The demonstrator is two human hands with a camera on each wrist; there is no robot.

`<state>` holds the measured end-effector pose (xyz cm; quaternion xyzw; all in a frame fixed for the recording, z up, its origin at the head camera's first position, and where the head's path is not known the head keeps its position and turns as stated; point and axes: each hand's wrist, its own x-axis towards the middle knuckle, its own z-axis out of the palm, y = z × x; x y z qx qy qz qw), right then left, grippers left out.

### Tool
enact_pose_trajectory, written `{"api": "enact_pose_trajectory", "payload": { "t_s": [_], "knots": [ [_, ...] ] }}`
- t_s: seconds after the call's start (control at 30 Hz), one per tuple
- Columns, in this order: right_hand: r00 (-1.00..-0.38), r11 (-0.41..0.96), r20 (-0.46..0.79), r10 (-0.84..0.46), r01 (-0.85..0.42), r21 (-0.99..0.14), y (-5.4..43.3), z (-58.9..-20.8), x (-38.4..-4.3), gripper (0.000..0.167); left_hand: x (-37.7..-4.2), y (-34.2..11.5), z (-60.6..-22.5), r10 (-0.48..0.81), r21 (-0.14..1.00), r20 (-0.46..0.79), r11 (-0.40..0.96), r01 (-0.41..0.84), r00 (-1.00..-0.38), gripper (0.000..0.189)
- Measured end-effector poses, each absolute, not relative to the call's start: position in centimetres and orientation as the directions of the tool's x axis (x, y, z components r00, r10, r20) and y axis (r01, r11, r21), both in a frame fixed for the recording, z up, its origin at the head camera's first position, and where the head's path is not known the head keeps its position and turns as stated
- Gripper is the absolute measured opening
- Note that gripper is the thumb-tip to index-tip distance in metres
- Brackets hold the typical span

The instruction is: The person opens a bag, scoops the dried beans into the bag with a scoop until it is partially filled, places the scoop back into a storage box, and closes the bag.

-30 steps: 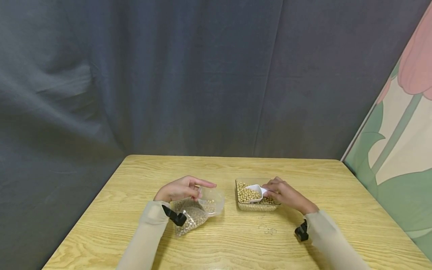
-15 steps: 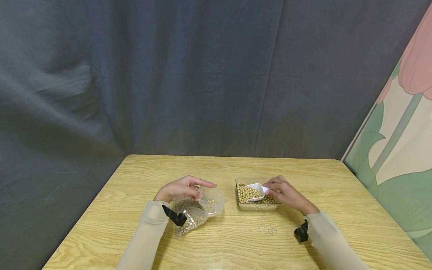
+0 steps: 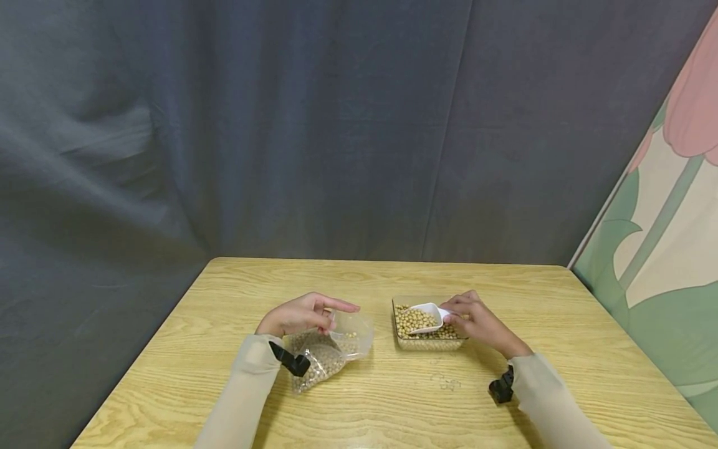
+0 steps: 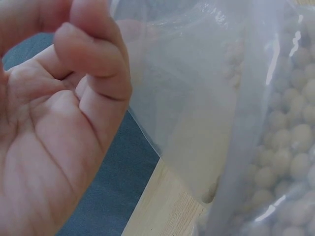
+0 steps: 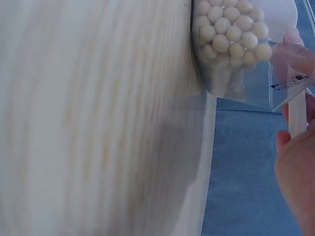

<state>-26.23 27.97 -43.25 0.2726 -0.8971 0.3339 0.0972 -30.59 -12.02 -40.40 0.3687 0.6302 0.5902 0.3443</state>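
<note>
My left hand (image 3: 305,313) pinches the upper edge of a clear plastic bag (image 3: 320,372), its index finger stretched out across the mouth. Round pale beans fill the lower part of the bag, which lies on the table with its mouth spread toward the right. In the left wrist view, curled fingers (image 4: 98,64) show against the bag's film. My right hand (image 3: 479,323) holds a white scoop (image 3: 439,313) by its handle. Beans lie in the scoop's bowl, low over a clear rectangular container (image 3: 432,343) of the same beans. The right wrist view shows the scoop handle (image 5: 297,115) between the fingers.
Both containers of beans rest on a light wood-grain table (image 3: 381,411). Faint pencil-like marks (image 3: 445,381) show on it in front of the container. A dark curtain (image 3: 336,156) hangs behind, and a flower-patterned cloth (image 3: 662,237) stands at the right.
My right hand and the scoop have shifted slightly right and up within the container, with beans now in the bowl. The left hand and the bag have stayed in place.
</note>
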Motion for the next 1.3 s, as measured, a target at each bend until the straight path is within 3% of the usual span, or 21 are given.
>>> {"api": "enact_pose_trajectory", "payload": {
  "t_s": [0.4,1.0,1.3],
  "knots": [
    [-0.903,0.628,0.279,-0.327,-0.429,-0.649,28.4,-43.5,-26.0,0.030,-30.7,-12.0,-40.4,0.867,0.998,0.002,0.031,0.058,-0.498,0.051],
    [-0.934,0.612,0.242,-0.265,-0.356,-0.706,28.9,-43.8,-26.1,0.034,-30.7,-12.0,-40.6,0.864,0.998,-0.011,0.038,0.043,-0.503,0.052],
    [-0.902,0.616,0.320,-0.289,-0.431,-0.659,28.9,-43.7,-26.6,0.032,-30.8,-12.1,-40.6,0.867,0.999,0.009,0.014,0.042,-0.498,0.054]
  ]
}}
